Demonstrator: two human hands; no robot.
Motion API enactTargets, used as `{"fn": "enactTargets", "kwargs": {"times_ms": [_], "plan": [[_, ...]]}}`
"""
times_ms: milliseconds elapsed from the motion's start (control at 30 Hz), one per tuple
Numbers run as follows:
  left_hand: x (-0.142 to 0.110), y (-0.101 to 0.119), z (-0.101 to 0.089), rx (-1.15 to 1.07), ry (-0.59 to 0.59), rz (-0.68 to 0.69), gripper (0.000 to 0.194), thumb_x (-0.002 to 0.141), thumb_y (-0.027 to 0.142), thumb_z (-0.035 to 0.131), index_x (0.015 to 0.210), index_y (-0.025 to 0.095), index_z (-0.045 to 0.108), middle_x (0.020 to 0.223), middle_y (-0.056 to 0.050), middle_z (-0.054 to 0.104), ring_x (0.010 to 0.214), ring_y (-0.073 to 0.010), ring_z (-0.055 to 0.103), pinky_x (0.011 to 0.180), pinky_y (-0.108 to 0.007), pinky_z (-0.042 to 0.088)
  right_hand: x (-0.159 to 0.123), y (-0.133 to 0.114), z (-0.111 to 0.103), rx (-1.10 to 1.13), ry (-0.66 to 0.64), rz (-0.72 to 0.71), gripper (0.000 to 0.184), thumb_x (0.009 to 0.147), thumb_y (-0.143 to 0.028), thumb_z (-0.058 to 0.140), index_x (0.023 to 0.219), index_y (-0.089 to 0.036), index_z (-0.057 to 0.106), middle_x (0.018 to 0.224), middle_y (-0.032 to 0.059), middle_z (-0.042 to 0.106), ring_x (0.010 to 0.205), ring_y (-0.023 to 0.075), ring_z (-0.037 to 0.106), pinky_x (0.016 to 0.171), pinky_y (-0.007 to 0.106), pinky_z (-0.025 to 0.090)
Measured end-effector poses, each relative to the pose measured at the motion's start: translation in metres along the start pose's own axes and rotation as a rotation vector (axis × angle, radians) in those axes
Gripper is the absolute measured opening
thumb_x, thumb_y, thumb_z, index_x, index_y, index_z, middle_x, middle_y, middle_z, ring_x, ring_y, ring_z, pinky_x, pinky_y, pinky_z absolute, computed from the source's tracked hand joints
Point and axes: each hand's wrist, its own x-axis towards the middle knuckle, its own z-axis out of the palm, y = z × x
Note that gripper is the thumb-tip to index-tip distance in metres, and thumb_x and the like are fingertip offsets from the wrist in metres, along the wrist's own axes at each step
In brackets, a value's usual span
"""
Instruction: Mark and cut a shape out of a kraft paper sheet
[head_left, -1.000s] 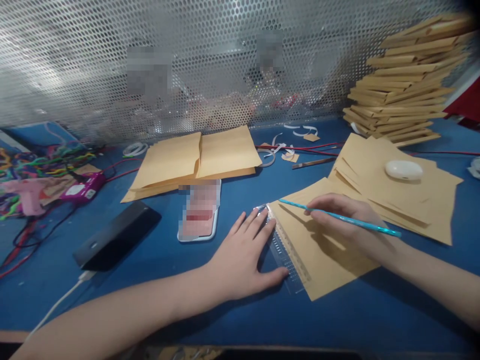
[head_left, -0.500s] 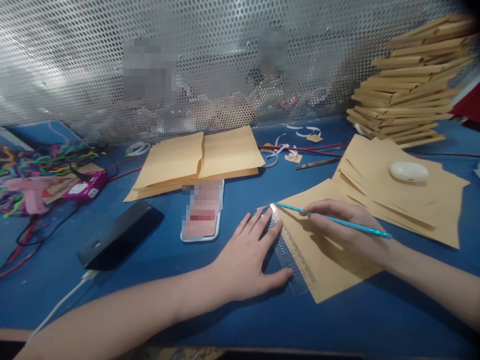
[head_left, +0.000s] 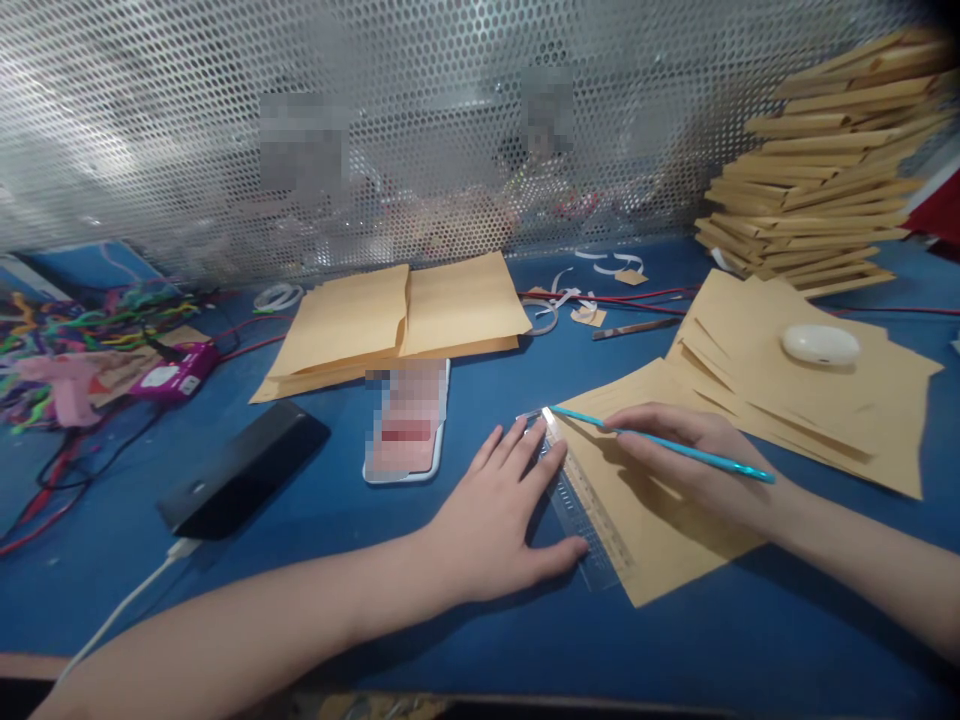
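Fingers spread, my left hand (head_left: 506, 510) presses flat on a clear plastic ruler (head_left: 592, 540). The ruler lies along the left edge of a brown paper sheet (head_left: 660, 540), partly over it. In my right hand (head_left: 694, 460) is a slim turquoise pencil or pen (head_left: 705, 459), pinched between thumb and fingers. Its tip meets the ruler's far end, at the sheet's upper left corner. My left palm and fingers cover part of the ruler.
Brown paper sheets (head_left: 810, 410) under a white case (head_left: 820, 345) lie right. Behind stands a tall folded-paper stack (head_left: 825, 170). Folded paper (head_left: 337, 320), a phone (head_left: 431, 465), a black power bank (head_left: 244, 470) and a pink glue gun (head_left: 64, 380) lie left. A perforated metal screen (head_left: 427, 100) rises behind.
The back end of the turquoise pencil or pen has tilted slightly left and down. Its tip stays at the ruler's far end, and my left hand keeps its place.
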Motion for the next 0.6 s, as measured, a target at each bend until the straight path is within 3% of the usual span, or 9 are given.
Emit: {"fn": "enactTargets", "kwargs": {"times_ms": [133, 600], "plan": [[0.0006, 0.0000, -0.0005, -0.006, 0.003, 0.000, 0.089, 0.083, 0.069, 0.045, 0.149, 0.016, 0.021, 0.156, -0.012, 0.012, 0.143, -0.0317, 0.006, 0.115, -0.053, 0.012, -0.0010, 0.0000, 0.0001, -0.051, -0.024, -0.063, 0.029, 0.084, -0.045, 0.058, 0.101, -0.023, 0.068, 0.104, 0.0070, 0.072, 0.095, 0.0265, 0.067, 0.081, 0.036, 0.054], [0.0006, 0.0002, -0.0012, 0.007, 0.001, 0.000, 0.091, 0.082, 0.069, 0.045, 0.148, 0.010, 0.023, 0.155, -0.014, 0.015, 0.143, -0.0321, 0.008, 0.116, -0.053, 0.013, 0.0025, 0.0025, -0.0001, 0.004, 0.028, -0.015, 0.029, 0.082, -0.046, 0.061, 0.099, -0.024, 0.068, 0.103, 0.0059, 0.072, 0.095, 0.0250, 0.068, 0.083, 0.037, 0.055]]}}
